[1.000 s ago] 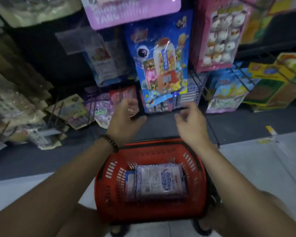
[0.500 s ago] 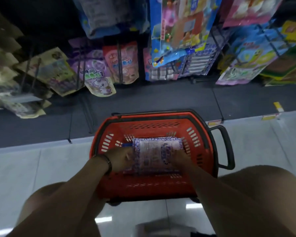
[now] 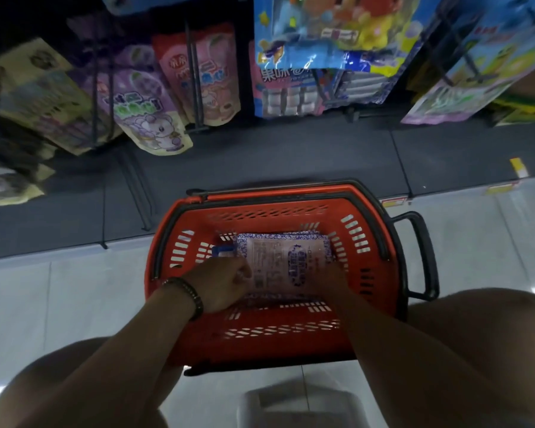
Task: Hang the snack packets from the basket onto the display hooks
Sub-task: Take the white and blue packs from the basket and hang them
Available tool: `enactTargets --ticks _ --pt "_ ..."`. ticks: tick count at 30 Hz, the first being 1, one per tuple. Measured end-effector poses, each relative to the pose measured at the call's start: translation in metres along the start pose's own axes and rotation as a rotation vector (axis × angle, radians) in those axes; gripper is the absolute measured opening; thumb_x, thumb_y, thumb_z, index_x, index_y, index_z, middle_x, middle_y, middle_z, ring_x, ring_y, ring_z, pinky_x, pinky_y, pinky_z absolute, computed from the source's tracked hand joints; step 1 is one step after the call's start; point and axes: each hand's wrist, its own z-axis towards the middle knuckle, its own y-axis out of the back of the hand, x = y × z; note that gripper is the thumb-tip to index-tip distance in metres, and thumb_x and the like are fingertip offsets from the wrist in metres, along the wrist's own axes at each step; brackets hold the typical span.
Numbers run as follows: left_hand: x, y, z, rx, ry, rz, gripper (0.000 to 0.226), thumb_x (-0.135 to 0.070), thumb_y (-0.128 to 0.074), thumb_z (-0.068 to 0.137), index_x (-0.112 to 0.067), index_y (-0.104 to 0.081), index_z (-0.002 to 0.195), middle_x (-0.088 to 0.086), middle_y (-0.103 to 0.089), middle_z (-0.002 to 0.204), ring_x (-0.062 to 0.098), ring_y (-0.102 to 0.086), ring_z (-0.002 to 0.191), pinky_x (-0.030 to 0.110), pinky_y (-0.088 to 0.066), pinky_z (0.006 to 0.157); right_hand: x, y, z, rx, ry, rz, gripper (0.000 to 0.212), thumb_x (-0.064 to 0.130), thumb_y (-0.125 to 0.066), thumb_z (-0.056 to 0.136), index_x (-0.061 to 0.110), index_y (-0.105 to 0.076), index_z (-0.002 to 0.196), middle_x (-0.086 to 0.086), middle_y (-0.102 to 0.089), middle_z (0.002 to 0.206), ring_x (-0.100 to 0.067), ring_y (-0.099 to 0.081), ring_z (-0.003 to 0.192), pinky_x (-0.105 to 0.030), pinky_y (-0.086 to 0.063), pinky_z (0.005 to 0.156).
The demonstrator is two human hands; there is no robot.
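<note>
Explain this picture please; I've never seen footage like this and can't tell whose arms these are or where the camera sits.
The camera is worn on a person's head, looking down, so the arms are their own. The left hand, with a wristband, and the right hand reach into a red basket on the tiled floor and touch the top snack packet of a stack. Whether either hand has gripped it is unclear. Beyond, packets such as a purple one hang on a display rack.

Both arms reaching forward and down, converging. Left hand (image 3: 221, 282) curled, knuckles up, banded wrist. Right hand (image 3: 337, 278) low, fingers hidden; grip unclear.
</note>
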Motion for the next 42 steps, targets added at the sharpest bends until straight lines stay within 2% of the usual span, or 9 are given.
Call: enactTargets --ticks 7,15,18,25,30,33,36,38,42 --pt "-0.012 0.004 -0.004 0.047 0.024 0.033 0.033 -0.046 -0.055 0.107 -0.027 -0.061 0.133 0.002 -0.069 0.136 0.020 -0.068 0.113 0.035 -0.055 0.097 -0.006 -0.004 -0.008 -0.291 0.128 0.115 0.060 0.061 -0.051 0.104 0.007 -0.077 0.096 -0.013 -0.071 0.081 -0.038 -0.075 0.084 -0.037 -0.057 0.072" --pt "-0.006 0.000 -0.026 -0.093 0.032 0.015 0.035 -0.040 -0.063 0.103 -0.024 -0.062 0.134 0.004 -0.068 0.132 0.019 -0.065 0.108 0.030 -0.052 0.089 0.017 0.026 -0.039 0.081 0.291 0.281 0.009 0.013 -0.073 0.101 0.012 -0.079 0.107 -0.010 -0.082 0.103 -0.034 -0.078 0.093 -0.052 -0.065 0.091" --pt "-0.008 -0.004 -0.047 -0.250 0.011 -0.010 0.047 -0.040 -0.070 0.098 -0.024 -0.057 0.140 0.005 -0.061 0.138 0.024 -0.062 0.121 0.030 -0.048 0.097 0.036 0.061 -0.074 0.142 0.502 0.095 0.027 0.008 -0.071 0.101 0.016 -0.072 0.127 -0.001 -0.077 0.118 -0.023 -0.074 0.104 -0.033 -0.059 0.093" --pt "-0.025 0.003 -0.100 -0.523 -0.156 -0.285 0.104 -0.056 -0.094 0.071 -0.032 -0.039 0.157 -0.006 -0.051 0.156 0.015 -0.051 0.142 0.039 -0.044 0.119 0.072 0.151 -0.189 0.218 0.875 -0.236 0.027 0.017 -0.071 0.103 0.021 -0.071 0.129 0.005 -0.077 0.126 -0.018 -0.072 0.121 -0.049 -0.055 0.109" --pt "-0.061 -0.004 -0.140 -0.471 -0.380 -0.589 0.068 -0.033 -0.091 0.085 -0.029 -0.059 0.145 -0.012 -0.070 0.141 0.011 -0.067 0.129 0.045 -0.054 0.111 0.099 0.202 -0.294 0.175 1.045 -0.349 0.031 0.015 -0.071 0.103 0.022 -0.072 0.133 0.015 -0.076 0.130 -0.001 -0.070 0.119 -0.024 -0.056 0.104" --pt "-0.085 -0.005 -0.163 -0.568 -0.466 -0.746 0.053 -0.026 -0.083 0.091 -0.026 -0.063 0.140 -0.009 -0.074 0.136 0.013 -0.071 0.125 0.039 -0.059 0.105 0.100 0.218 -0.324 -0.002 1.095 -0.235 0.023 0.024 -0.082 0.096 0.031 -0.077 0.118 0.018 -0.078 0.120 0.000 -0.072 0.110 -0.037 -0.059 0.102" --pt "-0.102 -0.006 -0.180 -0.670 -0.502 -0.888 0.042 -0.021 -0.079 0.096 -0.028 -0.067 0.135 -0.005 -0.076 0.133 0.019 -0.072 0.124 0.043 -0.058 0.104 0.080 0.214 -0.328 -0.272 1.051 0.178 0.055 0.047 -0.095 0.073 0.043 -0.067 0.121 0.016 -0.072 0.127 -0.008 -0.069 0.121 -0.044 -0.056 0.105" --pt "-0.113 -0.007 -0.186 -0.734 -0.494 -0.938 0.036 -0.022 -0.079 0.097 -0.027 -0.069 0.132 -0.003 -0.077 0.130 0.020 -0.073 0.121 0.047 -0.058 0.104 0.060 0.197 -0.325 -0.208 0.977 0.440 0.068 0.039 -0.101 0.068 0.034 -0.066 0.126 0.009 -0.075 0.125 -0.017 -0.072 0.119 -0.042 -0.058 0.101" --pt "-0.132 -0.006 -0.196 -0.796 -0.441 -0.980 0.028 -0.019 -0.078 0.097 -0.020 -0.071 0.125 -0.004 -0.081 0.120 0.017 -0.077 0.111 0.049 -0.061 0.100 0.026 0.152 -0.321 0.042 0.987 0.556 0.036 0.010 -0.085 0.090 0.011 -0.074 0.124 -0.006 -0.082 0.120 -0.031 -0.078 0.113 -0.060 -0.058 0.104"
